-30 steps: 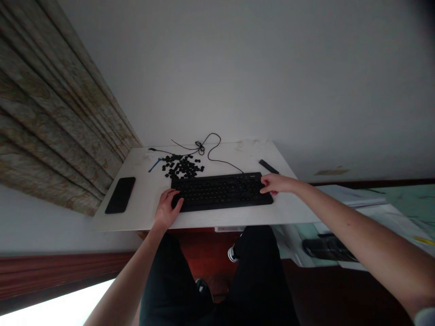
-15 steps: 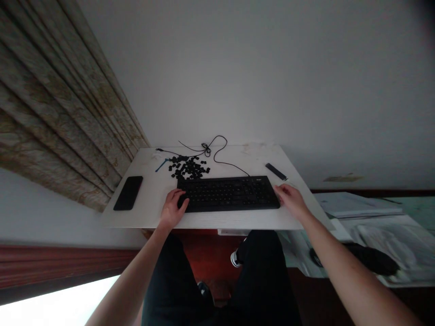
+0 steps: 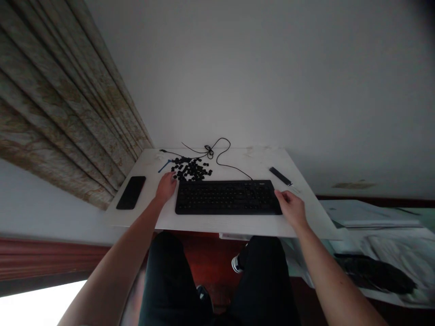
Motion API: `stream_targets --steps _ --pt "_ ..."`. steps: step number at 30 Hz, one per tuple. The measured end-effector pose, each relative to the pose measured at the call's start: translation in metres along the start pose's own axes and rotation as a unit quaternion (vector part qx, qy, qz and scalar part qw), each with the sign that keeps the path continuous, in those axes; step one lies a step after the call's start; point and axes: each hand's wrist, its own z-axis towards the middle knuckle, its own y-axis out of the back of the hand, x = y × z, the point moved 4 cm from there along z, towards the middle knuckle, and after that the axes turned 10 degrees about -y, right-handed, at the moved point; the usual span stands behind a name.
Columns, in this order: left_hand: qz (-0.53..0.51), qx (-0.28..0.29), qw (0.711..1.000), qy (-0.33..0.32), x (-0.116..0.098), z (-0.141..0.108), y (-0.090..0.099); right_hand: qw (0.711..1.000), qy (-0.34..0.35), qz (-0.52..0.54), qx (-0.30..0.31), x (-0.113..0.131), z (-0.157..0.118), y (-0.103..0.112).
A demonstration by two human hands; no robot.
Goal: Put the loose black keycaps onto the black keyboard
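head view, keyboard (image 3: 226, 198) crosswise, cable (image 3: 229, 145) at back

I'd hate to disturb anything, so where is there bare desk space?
Bare: beyond the keyboard, between its cable and the dark bar; between the phone and the left hand; and a narrow strip on the keyboard's near side. Crowded: beyond the keyboard's left end, with loose black pieces, a blue tool and cable.

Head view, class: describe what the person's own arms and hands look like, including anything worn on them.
The left hand and right hand are human and ungloved. No watch, bracelet or cable shows at either wrist. The left forearm and right forearm are bare, with no sleeve in view. Rings on the fingers would be too small to make out.
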Motion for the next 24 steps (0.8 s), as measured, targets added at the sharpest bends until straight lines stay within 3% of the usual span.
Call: stream_targets --steps 5,10,14,18,21,24 --pt "0.027 0.028 0.999 0.007 0.0 0.012 -0.002 1.0 -0.012 0.009 0.0 -0.002 0.002 -0.001" --pt "-0.022 -0.048 0.998 0.034 -0.016 0.007 0.009 0.999 -0.026 0.02 -0.002 -0.002 0.001 0.0" --pt "-0.072 -0.083 0.994 -0.012 -0.053 -0.007 0.011 0.999 -0.024 0.049 -0.008 0.003 -0.001 0.004" --pt "-0.113 -0.078 0.985 -0.102 -0.104 -0.035 -0.002 0.996 -0.006 0.078 -0.049 0.029 -0.02 0.0" --pt "-0.111 -0.06 0.976 -0.177 -0.144 -0.058 -0.017 0.989 0.007 0.139 0.043 0.063 -0.049 -0.027" --pt "-0.106 -0.043 0.968 -0.223 -0.173 -0.075 -0.03 0.957 -0.019 0.208 0.201 0.094 -0.082 -0.065"
